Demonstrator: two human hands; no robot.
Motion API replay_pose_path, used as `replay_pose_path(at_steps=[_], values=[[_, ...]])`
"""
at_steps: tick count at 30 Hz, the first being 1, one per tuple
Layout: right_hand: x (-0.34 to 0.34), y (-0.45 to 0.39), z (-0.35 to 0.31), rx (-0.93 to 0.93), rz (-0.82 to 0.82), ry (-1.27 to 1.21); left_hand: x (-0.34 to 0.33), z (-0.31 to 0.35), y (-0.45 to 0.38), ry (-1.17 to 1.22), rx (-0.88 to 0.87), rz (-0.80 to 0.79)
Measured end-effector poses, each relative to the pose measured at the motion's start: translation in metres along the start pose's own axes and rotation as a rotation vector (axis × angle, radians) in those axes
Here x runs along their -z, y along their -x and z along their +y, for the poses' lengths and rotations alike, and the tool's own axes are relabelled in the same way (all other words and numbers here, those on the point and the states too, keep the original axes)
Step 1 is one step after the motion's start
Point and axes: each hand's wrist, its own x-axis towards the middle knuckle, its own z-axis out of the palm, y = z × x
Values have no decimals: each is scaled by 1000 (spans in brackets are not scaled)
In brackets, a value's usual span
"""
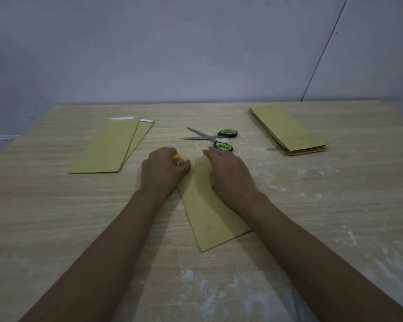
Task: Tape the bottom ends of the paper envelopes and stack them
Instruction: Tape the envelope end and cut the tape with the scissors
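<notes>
A wooden table [56, 205] is being viewed from above, over two bare forearms. One paper envelope [209, 210] is lying flat at the centre, its long axis running from the near edge away towards the wall and leaning slightly leftward at the far end. That far end is being covered by both hands. The left hand [163, 170] is being kept curled, with a small yellow object, probably a tape roll [177, 157], gripped inside it; little of the object is showing. The right hand [228, 173] is being laid flat on the envelope with fingers extended, nothing being held. The far end, judged to be the one being taped, is lying directly under the fingertips, about equally near to both hands. Scissors [215, 139] are lying open just beyond the right hand. Two envelopes with white strips [112, 145] are lying to the left, and a stack of envelopes [289, 129] far right.
</notes>
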Motion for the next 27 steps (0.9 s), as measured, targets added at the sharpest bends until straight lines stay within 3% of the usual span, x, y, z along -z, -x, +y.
replay_pose_path(at_steps=[3,10,27], values=[[-6,3,-5,37,-42,-88,0,-2,0,12,-8,-3],[-10,5,-6,88,-56,51,8,-9,-1,279,110,30],[-8,5,-10,41,-89,47,12,-13,3,64,35,-32]])
